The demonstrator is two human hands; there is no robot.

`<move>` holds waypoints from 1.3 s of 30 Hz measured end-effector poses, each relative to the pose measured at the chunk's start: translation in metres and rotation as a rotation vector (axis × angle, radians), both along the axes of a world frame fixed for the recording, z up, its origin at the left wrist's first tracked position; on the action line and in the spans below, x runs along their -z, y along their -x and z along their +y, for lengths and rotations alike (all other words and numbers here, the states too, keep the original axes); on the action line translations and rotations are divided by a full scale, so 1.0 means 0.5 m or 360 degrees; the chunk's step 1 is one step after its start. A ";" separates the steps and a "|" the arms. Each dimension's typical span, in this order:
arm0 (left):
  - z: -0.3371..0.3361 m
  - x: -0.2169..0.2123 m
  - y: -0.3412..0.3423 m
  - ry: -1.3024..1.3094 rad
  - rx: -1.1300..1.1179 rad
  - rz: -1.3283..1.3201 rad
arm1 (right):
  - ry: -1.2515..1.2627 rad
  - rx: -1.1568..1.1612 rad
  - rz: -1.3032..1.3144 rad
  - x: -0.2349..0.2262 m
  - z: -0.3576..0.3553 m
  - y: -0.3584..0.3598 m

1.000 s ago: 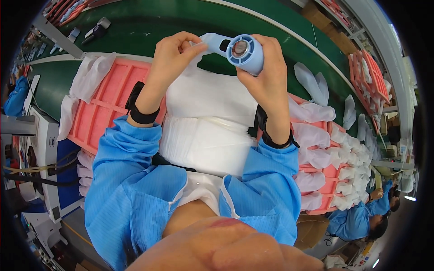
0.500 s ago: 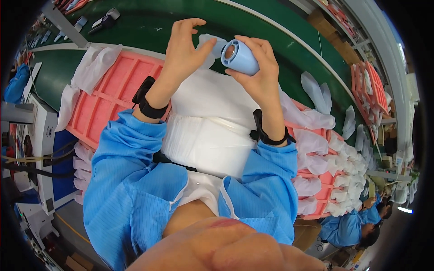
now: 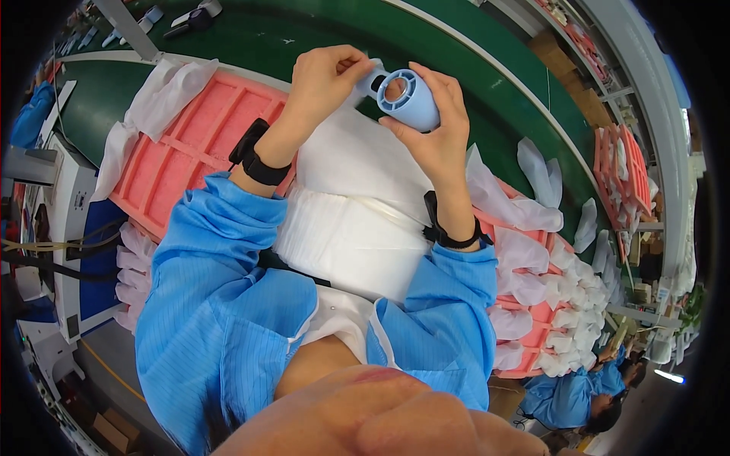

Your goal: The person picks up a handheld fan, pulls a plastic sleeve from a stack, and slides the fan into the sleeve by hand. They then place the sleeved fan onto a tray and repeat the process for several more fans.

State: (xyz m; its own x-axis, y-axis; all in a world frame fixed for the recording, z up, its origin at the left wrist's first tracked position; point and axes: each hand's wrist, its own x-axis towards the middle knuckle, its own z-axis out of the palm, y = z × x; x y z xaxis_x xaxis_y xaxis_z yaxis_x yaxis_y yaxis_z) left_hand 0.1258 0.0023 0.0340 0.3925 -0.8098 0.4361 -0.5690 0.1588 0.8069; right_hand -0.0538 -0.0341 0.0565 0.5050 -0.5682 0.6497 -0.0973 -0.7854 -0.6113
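Head, right hand around blue housing

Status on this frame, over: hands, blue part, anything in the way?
Right hand wrapped around blue part, ring end toward camera. Left hand at its narrow end, hold unclear. White sheets between forearms, no blockage visible.

The left hand, spread half a second ago, is pinched together at the handle; the barrel is turned more end-on to the camera.
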 end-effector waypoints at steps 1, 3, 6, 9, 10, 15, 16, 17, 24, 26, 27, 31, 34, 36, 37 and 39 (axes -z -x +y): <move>0.004 -0.006 0.009 0.0151 0.0120 0.0262 | 0.0048 0.0045 -0.0030 0.006 0.001 -0.006; 0.015 -0.015 0.022 0.0301 0.0244 0.0527 | 0.0143 0.0138 -0.0089 0.013 0.005 -0.016; 0.038 -0.025 0.039 0.0618 0.0280 0.0525 | 0.0255 0.0176 -0.0107 -0.005 0.022 -0.017; 0.073 -0.054 0.088 0.0707 0.0331 0.0268 | 0.0413 0.0272 -0.0023 0.004 0.010 -0.006; 0.083 -0.060 0.099 0.0751 0.0346 0.0131 | 0.0510 0.0310 0.0064 0.010 0.005 -0.008; 0.084 -0.044 0.134 0.0669 0.0295 -0.0064 | 0.0574 0.0468 0.0049 0.012 -0.011 0.002; 0.082 -0.040 0.129 0.0660 0.0308 -0.0156 | 0.0573 0.0473 0.0052 0.010 -0.012 0.006; 0.080 -0.039 0.124 0.0653 0.0320 -0.0247 | 0.0433 0.0450 0.0016 0.007 -0.012 0.009; 0.069 -0.062 0.098 0.0440 0.0349 -0.0334 | -0.0165 0.0420 -0.0077 0.002 0.013 0.010; 0.061 -0.054 0.075 0.0583 0.0295 -0.0401 | -0.0630 -0.0122 -0.0338 -0.027 0.045 0.018; 0.066 -0.060 0.065 0.0588 0.0298 -0.0400 | -0.0860 -0.0381 -0.0467 -0.038 0.050 0.024; 0.089 -0.097 0.028 0.0276 0.1185 0.0826 | 0.0261 0.0019 0.0071 -0.060 0.036 0.032; 0.093 -0.108 0.047 0.0659 0.1057 0.0821 | -0.0077 -0.0206 0.0207 -0.028 0.023 0.044; 0.084 -0.093 0.042 0.0687 0.0778 0.0733 | -0.0241 -0.0334 0.0268 -0.019 0.016 0.045; 0.081 -0.083 0.036 0.0709 0.0490 0.0647 | -0.0073 -0.0040 0.0273 -0.019 0.016 0.042; 0.078 -0.070 0.047 0.0733 0.0168 0.0538 | 0.0255 0.0542 0.0265 -0.021 0.021 0.035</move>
